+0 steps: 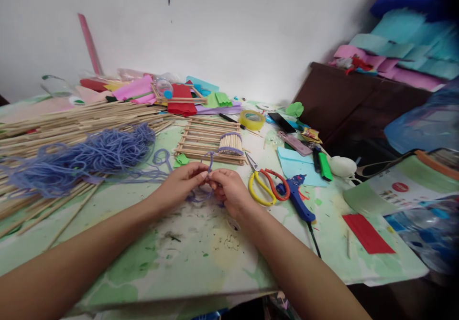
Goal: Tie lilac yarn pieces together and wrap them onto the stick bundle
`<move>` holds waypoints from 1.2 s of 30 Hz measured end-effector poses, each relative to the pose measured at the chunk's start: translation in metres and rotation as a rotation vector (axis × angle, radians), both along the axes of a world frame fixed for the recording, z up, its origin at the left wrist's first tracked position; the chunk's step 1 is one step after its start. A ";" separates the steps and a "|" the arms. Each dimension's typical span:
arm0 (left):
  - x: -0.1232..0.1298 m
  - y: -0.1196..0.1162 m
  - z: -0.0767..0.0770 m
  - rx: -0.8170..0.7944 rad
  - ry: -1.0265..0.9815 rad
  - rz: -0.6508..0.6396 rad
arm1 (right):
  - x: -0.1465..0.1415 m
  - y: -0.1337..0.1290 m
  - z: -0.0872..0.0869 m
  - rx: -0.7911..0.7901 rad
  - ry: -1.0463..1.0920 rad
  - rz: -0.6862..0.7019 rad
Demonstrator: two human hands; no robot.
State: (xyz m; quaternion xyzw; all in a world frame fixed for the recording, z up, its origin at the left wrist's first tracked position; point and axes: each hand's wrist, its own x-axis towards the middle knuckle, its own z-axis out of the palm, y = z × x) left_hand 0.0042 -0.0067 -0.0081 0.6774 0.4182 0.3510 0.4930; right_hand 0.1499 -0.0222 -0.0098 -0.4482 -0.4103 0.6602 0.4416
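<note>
Both hands meet over the middle of the table, fingertips pinched together around blue-purple yarn (211,156). My left hand (188,180) is closed on the yarn, thumb against forefinger. My right hand (229,188) pinches it just beside the left. A short end sticks up above the fingers, and a loop hangs below them. A loose strand runs left toward a large tangled heap of the same yarn (107,153). Just beyond the hands lies a frame of wooden sticks (201,138), with a small curved piece of short sticks edged in yarn (230,143) on it.
Scissors (265,186) with yellow and red handles and a blue glue gun (299,200) lie right of my hands. Long thin sticks (71,119) cover the left side. Behind are yellow tape (251,119), a phone (281,122) and coloured paper. Red paper (369,234) lies near the right edge.
</note>
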 end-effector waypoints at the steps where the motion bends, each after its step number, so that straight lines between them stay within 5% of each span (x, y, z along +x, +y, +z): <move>1: 0.001 0.000 -0.002 -0.073 -0.045 -0.015 | -0.001 0.000 0.000 0.016 -0.038 -0.002; 5: 0.001 -0.003 -0.002 -0.258 -0.149 0.043 | -0.001 0.000 0.001 0.112 -0.180 -0.023; 10: -0.005 0.001 0.003 -0.256 -0.039 0.124 | 0.001 0.001 0.003 0.138 -0.217 0.017; 14: -0.011 0.009 0.003 -0.104 0.121 0.140 | 0.002 0.003 0.000 0.219 -0.354 0.059; 19: -0.012 0.007 0.005 0.257 0.450 0.144 | 0.005 -0.002 0.004 0.614 -0.963 0.067; 23: -0.011 0.003 0.010 0.326 0.519 0.192 | 0.009 -0.006 0.010 0.793 -1.321 0.044; 29: -0.010 0.005 0.009 0.101 0.222 0.353 | 0.004 -0.009 0.010 0.881 -1.348 0.124; 36: -0.001 0.000 -0.001 -0.479 -0.436 0.259 | -0.002 -0.010 0.001 0.931 -1.310 0.234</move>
